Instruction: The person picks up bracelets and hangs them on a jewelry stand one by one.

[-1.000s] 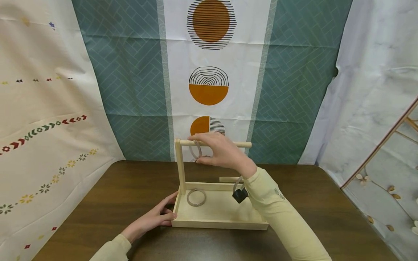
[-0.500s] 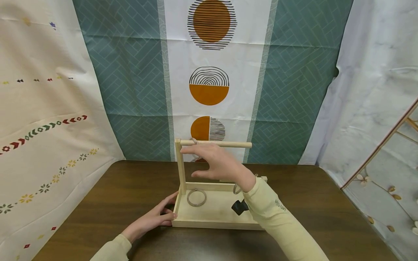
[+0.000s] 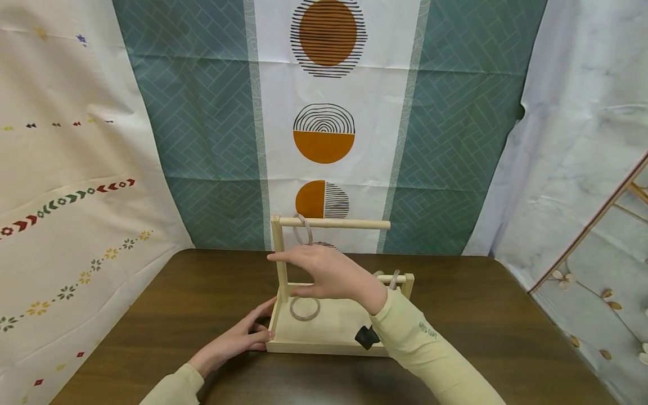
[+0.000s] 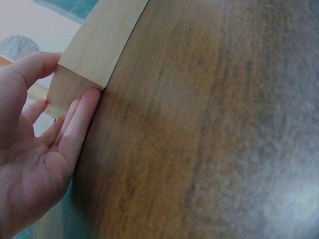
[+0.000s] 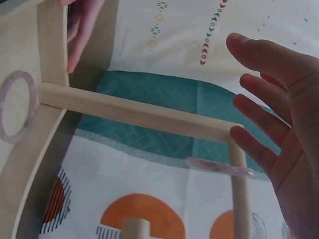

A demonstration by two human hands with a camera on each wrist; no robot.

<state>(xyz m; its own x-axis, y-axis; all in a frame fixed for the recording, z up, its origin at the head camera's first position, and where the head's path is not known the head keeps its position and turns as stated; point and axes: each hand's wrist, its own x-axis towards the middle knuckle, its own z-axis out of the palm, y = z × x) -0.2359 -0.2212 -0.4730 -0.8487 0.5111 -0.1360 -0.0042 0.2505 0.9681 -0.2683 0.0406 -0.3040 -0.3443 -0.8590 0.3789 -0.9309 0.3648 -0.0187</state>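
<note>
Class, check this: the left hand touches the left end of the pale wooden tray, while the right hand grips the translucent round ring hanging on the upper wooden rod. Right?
Not quite: the right hand is open and grips nothing, as the right wrist view shows. The left hand does touch the pale wooden tray, and the translucent round ring does hang there.
</note>
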